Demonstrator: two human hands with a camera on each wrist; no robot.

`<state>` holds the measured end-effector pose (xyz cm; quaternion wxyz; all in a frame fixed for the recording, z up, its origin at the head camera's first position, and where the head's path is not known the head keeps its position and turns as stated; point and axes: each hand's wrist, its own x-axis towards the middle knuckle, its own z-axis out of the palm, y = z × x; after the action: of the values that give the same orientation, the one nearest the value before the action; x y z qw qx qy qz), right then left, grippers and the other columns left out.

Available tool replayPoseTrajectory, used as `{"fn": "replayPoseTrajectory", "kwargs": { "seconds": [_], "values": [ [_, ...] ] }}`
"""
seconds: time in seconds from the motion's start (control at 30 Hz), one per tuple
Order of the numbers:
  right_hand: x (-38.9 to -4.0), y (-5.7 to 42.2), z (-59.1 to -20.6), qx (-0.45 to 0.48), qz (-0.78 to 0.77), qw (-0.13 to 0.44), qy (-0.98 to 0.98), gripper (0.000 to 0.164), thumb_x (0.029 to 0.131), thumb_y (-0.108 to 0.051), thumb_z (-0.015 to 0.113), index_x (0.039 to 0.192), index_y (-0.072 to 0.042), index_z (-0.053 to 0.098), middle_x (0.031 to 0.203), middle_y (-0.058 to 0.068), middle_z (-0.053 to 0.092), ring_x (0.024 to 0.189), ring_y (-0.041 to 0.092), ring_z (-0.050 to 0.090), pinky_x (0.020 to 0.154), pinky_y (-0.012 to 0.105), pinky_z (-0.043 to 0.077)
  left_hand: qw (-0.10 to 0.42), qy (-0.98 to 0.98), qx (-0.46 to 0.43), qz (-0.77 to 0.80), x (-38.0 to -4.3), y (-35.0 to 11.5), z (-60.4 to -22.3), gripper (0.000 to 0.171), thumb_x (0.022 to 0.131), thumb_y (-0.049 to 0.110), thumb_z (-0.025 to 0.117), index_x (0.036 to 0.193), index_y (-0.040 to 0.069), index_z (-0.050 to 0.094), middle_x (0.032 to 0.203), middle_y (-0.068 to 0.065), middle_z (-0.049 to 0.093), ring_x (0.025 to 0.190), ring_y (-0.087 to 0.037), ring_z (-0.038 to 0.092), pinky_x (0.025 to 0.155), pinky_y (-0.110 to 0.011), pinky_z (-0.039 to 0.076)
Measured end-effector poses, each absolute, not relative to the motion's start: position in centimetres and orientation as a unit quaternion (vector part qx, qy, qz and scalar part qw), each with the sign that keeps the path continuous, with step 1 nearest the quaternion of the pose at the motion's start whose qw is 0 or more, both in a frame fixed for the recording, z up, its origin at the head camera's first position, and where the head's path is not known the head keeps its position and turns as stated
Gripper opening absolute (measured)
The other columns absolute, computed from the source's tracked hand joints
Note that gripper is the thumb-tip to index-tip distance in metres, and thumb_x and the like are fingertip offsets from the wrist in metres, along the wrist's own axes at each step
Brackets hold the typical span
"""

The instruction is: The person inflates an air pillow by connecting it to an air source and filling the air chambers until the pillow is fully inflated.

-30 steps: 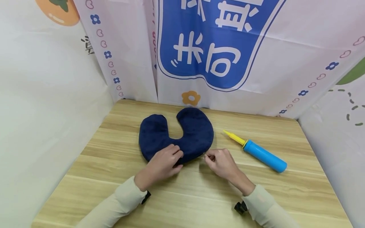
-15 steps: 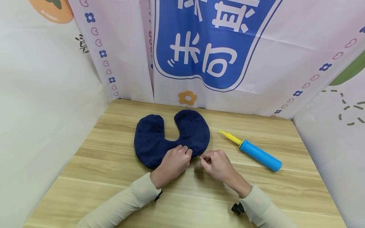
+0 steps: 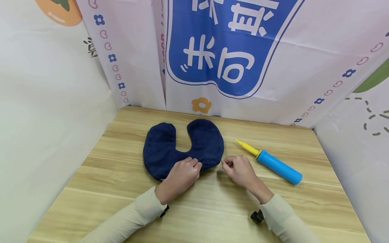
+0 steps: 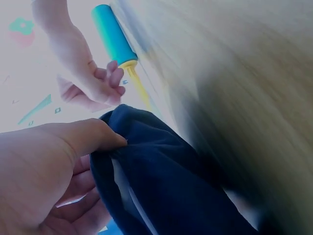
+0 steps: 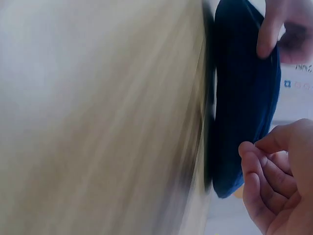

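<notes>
A navy U-shaped neck pillow (image 3: 161, 148) lies on the table, its curved back toward me. My left hand (image 3: 181, 173) pinches its near edge between thumb and fingers. Close by in the left wrist view, a slit in the navy fabric (image 4: 161, 181) shows pale material inside. Farther right along the same seam, my right hand (image 3: 240, 170) pinches something tiny at the pillow's edge, apparently a zipper pull; the fingertips mostly cover it. The right wrist view shows the thumb and forefinger of this right hand (image 5: 279, 181) together against the seam.
A blue hand pump (image 3: 279, 167) with a yellow nozzle lies on the wooden table (image 3: 200, 216), right of the pillow. White printed sheets (image 3: 304, 74) stand along the back and sides. A black wrist strap mount (image 3: 257, 216) hangs under the right sleeve.
My left hand has shifted right along the pillow's near edge and tightened its pinch. In the last half second my right hand has moved right along the seam, away from the left.
</notes>
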<state>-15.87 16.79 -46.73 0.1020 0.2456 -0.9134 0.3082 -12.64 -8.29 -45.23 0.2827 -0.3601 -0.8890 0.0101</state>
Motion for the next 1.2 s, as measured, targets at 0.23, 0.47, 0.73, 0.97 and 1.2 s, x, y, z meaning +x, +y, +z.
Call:
{"fn": "replayPoseTrajectory", "kwargs": {
  "seconds": [0.23, 0.47, 0.73, 0.97, 1.2],
  "values": [
    [-16.7, 16.5, -46.8, 0.245, 0.263, 0.098, -0.928, 0.025, 0.095, -0.010, 0.074, 0.070, -0.013, 0.074, 0.060, -0.009, 0.066, 0.051, -0.003, 0.050, 0.052, 0.019, 0.046, 0.228, -0.891, -0.392, 0.000, -12.5, -8.8, -45.2, 0.010, 0.094, 0.015, 0.078, 0.087, 0.011, 0.073, 0.077, 0.000, 0.065, 0.065, -0.012, 0.057, 0.058, -0.024, 0.056],
    [-16.3, 17.0, -46.1, 0.259, 0.203, 0.038, -0.943, 0.012, 0.095, -0.017, 0.079, 0.085, -0.009, 0.077, 0.072, -0.003, 0.073, 0.060, 0.000, 0.060, 0.059, 0.019, 0.053, 0.094, -0.910, -0.403, -0.024, -12.0, -11.6, -45.0, 0.023, 0.093, 0.028, 0.082, 0.107, 0.013, 0.071, 0.098, 0.000, 0.070, 0.085, -0.016, 0.063, 0.072, -0.029, 0.058],
    [-15.8, 16.7, -44.9, 0.440, 0.169, 0.088, -0.878, 0.027, 0.091, -0.017, 0.084, 0.113, -0.005, 0.075, 0.104, 0.006, 0.077, 0.094, 0.018, 0.074, 0.080, 0.032, 0.064, 0.109, -0.906, -0.405, -0.053, -11.9, -16.9, -45.5, 0.026, 0.089, 0.026, 0.085, 0.100, 0.012, 0.066, 0.094, 0.000, 0.064, 0.082, -0.016, 0.058, 0.071, -0.030, 0.055],
    [-16.7, 15.7, -46.1, 0.529, 0.130, 0.150, -0.825, 0.037, 0.087, -0.017, 0.088, 0.118, -0.004, 0.074, 0.104, 0.004, 0.074, 0.096, 0.017, 0.070, 0.087, 0.032, 0.062, 0.115, -0.908, -0.397, -0.063, -12.5, -20.4, -46.0, 0.026, 0.087, 0.022, 0.086, 0.102, 0.009, 0.069, 0.097, -0.003, 0.067, 0.085, -0.018, 0.061, 0.074, -0.034, 0.057],
    [-17.4, 15.6, -47.1, 0.528, 0.109, 0.136, -0.831, 0.031, 0.089, -0.014, 0.085, 0.117, -0.006, 0.075, 0.106, 0.002, 0.075, 0.099, 0.017, 0.071, 0.093, 0.034, 0.062, 0.093, -0.925, -0.360, -0.082, -12.4, -22.8, -46.0, 0.025, 0.081, 0.016, 0.087, 0.099, 0.009, 0.070, 0.095, -0.002, 0.067, 0.085, -0.016, 0.063, 0.073, -0.034, 0.058]
  ]
}}
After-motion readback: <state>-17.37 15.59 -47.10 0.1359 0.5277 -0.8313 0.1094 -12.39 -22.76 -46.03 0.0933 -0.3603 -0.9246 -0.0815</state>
